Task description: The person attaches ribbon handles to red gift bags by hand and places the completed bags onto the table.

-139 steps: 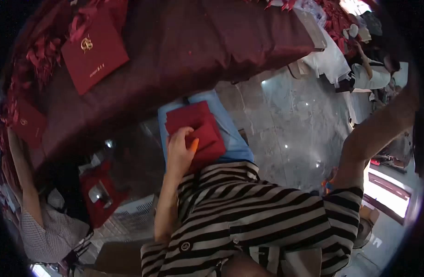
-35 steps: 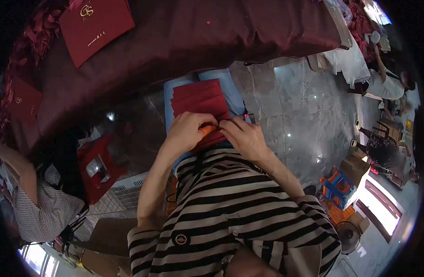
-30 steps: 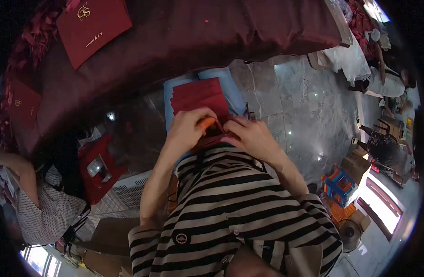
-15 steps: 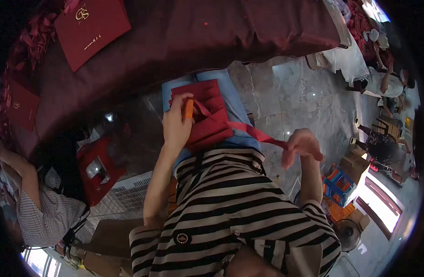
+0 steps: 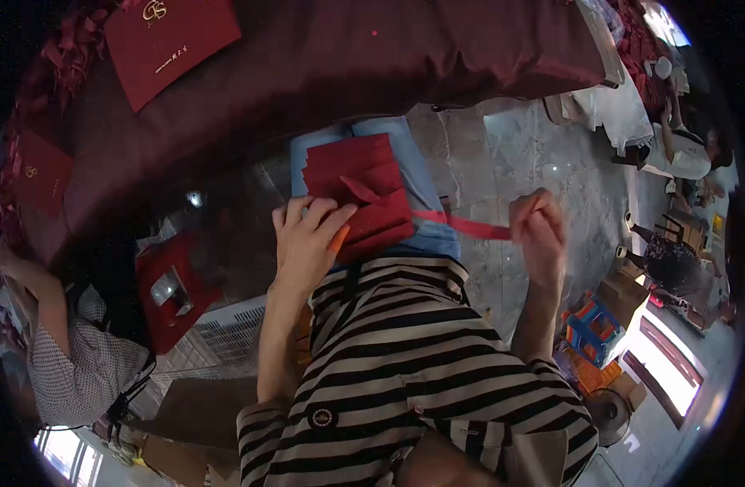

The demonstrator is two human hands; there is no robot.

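A stack of flat dark-red pieces (image 5: 360,166), stepped along its edges, lies across the lap on blue jeans. My left hand (image 5: 305,242) grips the stack's lower left side with bent fingers. A small orange piece (image 5: 338,239) shows at its thumb; whether it is worn or held I cannot make out. A red ribbon (image 5: 474,227) runs rightward from the stack, and a short pointed end rises from the stack's middle. Off to the right, my right hand (image 5: 540,231), slightly blurred, is closed on the ribbon's far end, which is pulled fairly straight.
A table with a dark-red cloth (image 5: 323,65) stands in front, bearing red printed bags (image 5: 173,53). At left are a red plastic stool (image 5: 173,288), a white crate (image 5: 230,337) and a seated person (image 5: 80,365). Other people, boxes and a blue crate (image 5: 593,331) are at right.
My left hand has shifted down and left, from the stack's upper middle to its lower left side. My right hand has risen slightly, its fingers now curled closer around the ribbon.
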